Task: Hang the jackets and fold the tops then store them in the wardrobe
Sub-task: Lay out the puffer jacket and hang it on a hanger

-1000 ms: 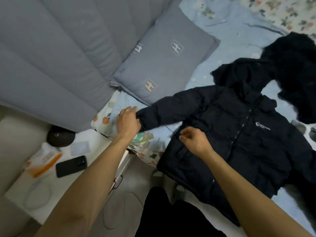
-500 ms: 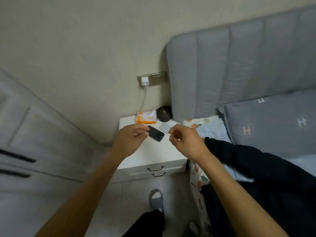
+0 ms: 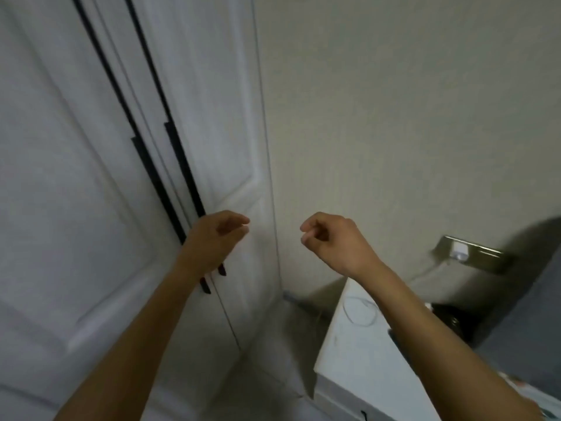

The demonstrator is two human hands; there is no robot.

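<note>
Both arms are raised in front of the white wardrobe (image 3: pixel 76 177), which fills the left side of the view and is closed. The left hand (image 3: pixel 212 238) is up before the two long black handles (image 3: pixel 170 165) where the doors meet; it covers the lower part of them, and I cannot tell if it touches them. Its fingers are loosely curled and it holds nothing. The right hand (image 3: pixel 331 238) hangs in the air before the beige wall (image 3: pixel 394 117), apart from the left one, its fingers curled in with the thumb near the fingertips, and nothing is visible between them.

At the near right stands a white bedside cabinet (image 3: pixel 358 360), partly covered by the right forearm. A thin white cable (image 3: pixel 361 311) lies on its top. Farther right, a wall socket (image 3: pixel 473 253) with a white plug is blurred. A dark object behind the forearm is too unclear to name. No jacket or top is in view; only a grey padded edge shows at the far right.
</note>
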